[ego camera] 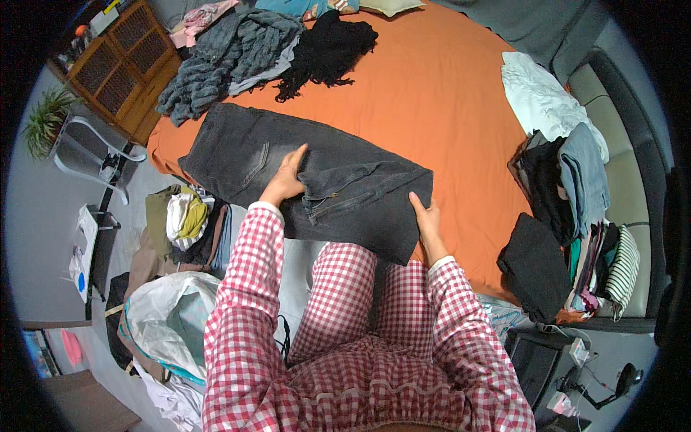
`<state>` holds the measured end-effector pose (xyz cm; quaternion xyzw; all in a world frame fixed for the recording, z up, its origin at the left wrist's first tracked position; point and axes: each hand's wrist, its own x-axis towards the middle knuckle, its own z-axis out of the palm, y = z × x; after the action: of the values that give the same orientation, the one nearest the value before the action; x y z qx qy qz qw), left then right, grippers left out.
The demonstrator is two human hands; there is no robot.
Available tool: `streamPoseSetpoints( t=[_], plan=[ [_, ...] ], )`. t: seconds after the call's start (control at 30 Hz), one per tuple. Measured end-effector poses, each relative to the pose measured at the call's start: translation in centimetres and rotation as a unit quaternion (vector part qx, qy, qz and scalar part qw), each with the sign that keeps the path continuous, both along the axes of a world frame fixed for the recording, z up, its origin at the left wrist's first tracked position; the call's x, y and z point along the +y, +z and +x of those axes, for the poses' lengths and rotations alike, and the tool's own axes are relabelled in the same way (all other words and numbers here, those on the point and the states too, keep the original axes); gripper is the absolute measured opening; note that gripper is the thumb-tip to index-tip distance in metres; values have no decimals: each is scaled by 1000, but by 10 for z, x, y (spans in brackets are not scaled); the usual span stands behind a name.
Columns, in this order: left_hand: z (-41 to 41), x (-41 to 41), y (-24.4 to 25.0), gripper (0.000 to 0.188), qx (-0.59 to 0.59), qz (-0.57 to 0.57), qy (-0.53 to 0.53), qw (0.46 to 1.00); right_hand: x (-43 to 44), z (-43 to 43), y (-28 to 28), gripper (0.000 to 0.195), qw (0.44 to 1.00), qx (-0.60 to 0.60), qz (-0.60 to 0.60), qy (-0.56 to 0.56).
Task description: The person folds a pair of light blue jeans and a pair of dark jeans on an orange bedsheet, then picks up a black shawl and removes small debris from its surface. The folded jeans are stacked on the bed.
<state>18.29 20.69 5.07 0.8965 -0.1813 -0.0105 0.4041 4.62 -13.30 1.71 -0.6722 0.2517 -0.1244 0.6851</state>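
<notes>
Dark grey denim jeans [351, 210], folded over on themselves, stretch across the near edge of the orange-covered bed [432, 92]. A stitched back pocket shows at their left, and the zip fly lies uppermost near the middle. My left hand [286, 177] rests flat on the denim between the pocket and the fly, thumb spread from the fingers. At the right end, my right hand [426, 216] pinches the folded edge, thumb on top and the other fingers mostly hidden beneath. Part of the jeans hangs past the bed's edge above my legs.
A grey fluffy garment [237, 54] and a black fringed one [332, 51] lie at the far left. Folded clothes [586, 178] are stacked along the right. On the floor at left stand a clothes pile [186, 221] and an opened bag with white lining [167, 318].
</notes>
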Motion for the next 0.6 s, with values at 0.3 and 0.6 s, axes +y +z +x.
streamPoseSetpoints(
  t=[0.3,0.6],
  plan=[
    [47,-18,-1,41,170,-93,162,967,-1,4,3,41,999,37,-24,-27],
    [25,-8,0,74,61,-182,32,981,-5,11,0,50,998,48,-35,-28]
  ],
)
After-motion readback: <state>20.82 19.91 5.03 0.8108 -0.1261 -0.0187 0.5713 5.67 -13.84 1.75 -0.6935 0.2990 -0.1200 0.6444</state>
